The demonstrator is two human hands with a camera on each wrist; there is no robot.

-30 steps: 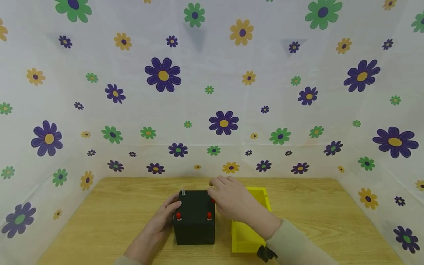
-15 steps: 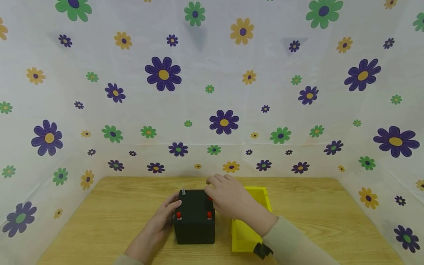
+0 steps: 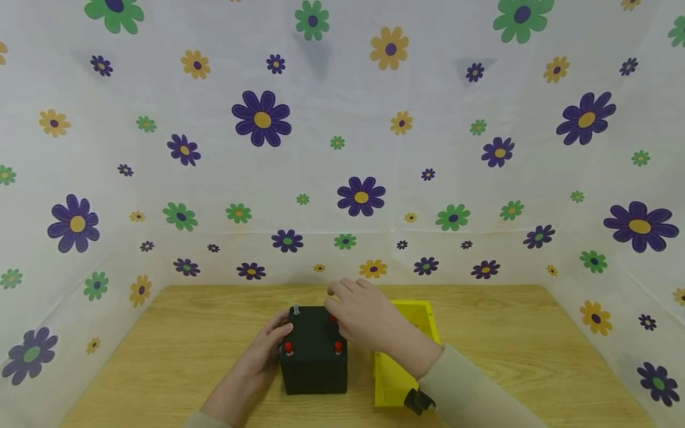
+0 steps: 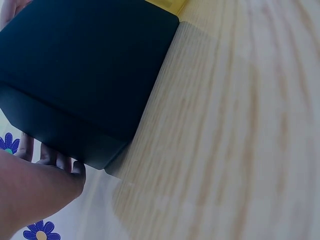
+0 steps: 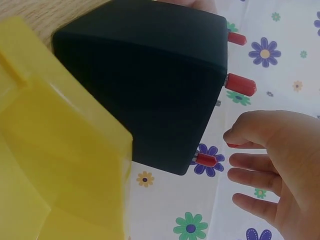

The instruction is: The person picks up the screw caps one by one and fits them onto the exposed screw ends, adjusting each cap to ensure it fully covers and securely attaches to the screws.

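A black box [image 3: 314, 333] stands on the table with metal posts at its top corners. Red caps cover three of them: front left [image 3: 289, 348], front right [image 3: 338, 347] and back right, that red cap [image 5: 206, 160] partly behind my right hand in the head view. The back-left metal post [image 3: 296, 309] is bare. My left hand [image 3: 262, 351] holds the box's left side, thumb over the top edge, fingers [image 4: 47, 154] along its far side. Above the back-right corner, my right hand [image 3: 366, 312] pinches a small red cap [image 5: 232, 145], mostly hidden by thumb and finger.
A yellow bin [image 3: 396, 380] stands close to the box's right side, under my right forearm. The wooden table [image 3: 508, 351] ends at a flower-patterned white sheet [image 3: 439, 148] behind and on both sides.
My right hand has moved a little left, over the back-right corner of the box. The left hand and the box have stayed in place.
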